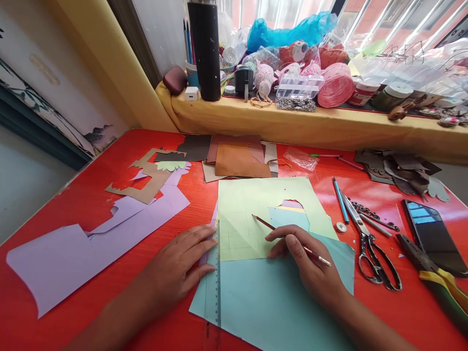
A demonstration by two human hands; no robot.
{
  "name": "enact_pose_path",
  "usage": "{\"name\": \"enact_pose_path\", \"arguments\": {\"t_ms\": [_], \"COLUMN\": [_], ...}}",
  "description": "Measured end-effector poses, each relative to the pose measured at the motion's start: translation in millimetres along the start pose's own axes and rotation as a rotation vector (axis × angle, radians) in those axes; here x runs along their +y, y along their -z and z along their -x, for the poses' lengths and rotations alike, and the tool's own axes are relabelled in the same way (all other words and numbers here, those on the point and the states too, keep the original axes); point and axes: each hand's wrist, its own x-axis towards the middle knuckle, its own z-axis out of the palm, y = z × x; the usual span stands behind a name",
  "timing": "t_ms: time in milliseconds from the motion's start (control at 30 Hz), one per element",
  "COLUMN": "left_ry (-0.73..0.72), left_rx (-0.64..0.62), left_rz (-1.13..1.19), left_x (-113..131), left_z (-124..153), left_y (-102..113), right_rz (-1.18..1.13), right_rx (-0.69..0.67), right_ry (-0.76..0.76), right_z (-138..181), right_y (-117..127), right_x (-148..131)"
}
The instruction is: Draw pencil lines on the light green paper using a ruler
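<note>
My left hand (193, 253) lies flat with its fingers stretched over a clear ruler (218, 287), which runs along the left edge of a light green sheet (241, 204). Faint pencil lines cross that sheet, and a piece is cut out of its right part. Beneath it spreads a larger blue-green sheet (270, 302). In my right hand (307, 258) a pencil (263, 222) is held between thumb and fingers, its tip over the green sheet, pointing up and left. Whether the tip touches the paper I cannot tell.
Scissors (365, 243), a blue pencil (341, 201), pliers (431, 278) and a phone (435, 234) lie on the right. Cut purple paper (91, 263) covers the left side. Brown sheets (241, 161) rest at the back, below a crowded sill with a black bottle (204, 53).
</note>
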Motion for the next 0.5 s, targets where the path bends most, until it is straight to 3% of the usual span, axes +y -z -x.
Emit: {"name": "enact_pose_path", "arguments": {"t_ms": [500], "left_ry": [-0.011], "left_rx": [-0.007], "left_rz": [0.01], "left_x": [3.0], "left_z": [-4.8], "left_y": [5.2], "right_rz": [0.009], "right_rx": [0.003], "right_ry": [-0.009], "right_z": [0.9], "right_y": [0.8], "right_x": [1.4]}}
